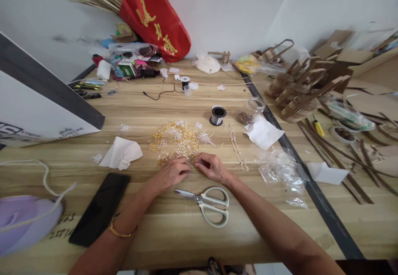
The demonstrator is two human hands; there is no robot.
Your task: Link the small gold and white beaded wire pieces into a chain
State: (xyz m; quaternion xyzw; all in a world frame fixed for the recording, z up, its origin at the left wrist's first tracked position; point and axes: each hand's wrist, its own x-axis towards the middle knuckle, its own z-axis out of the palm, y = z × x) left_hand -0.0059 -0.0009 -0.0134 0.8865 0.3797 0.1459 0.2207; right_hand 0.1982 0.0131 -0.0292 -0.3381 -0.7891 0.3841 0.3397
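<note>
At the near edge of a pile of gold and clear beads point(183, 136), my two hands almost meet over the wooden table. My left hand point(174, 170) has its fingers curled together, with something small and dark at the fingertips. Thumb and fingers of my right hand point(213, 166) are pinched together; what they hold is too small to make out. White-handled scissors point(207, 202) lie just below both hands, blades slightly apart and pointing left. A beaded chain point(236, 148) rests to the right of the pile, and short pale sticks point(207, 138) lie between them.
A wire spool point(217, 115) and a glass jar point(253, 109) stand beyond the beads. White paper point(121, 154) and a black phone point(99, 208) lie at left. Plastic bags point(282, 171) spread at right, with small woven baskets point(298, 96) behind. A white box point(40, 109) stands far left.
</note>
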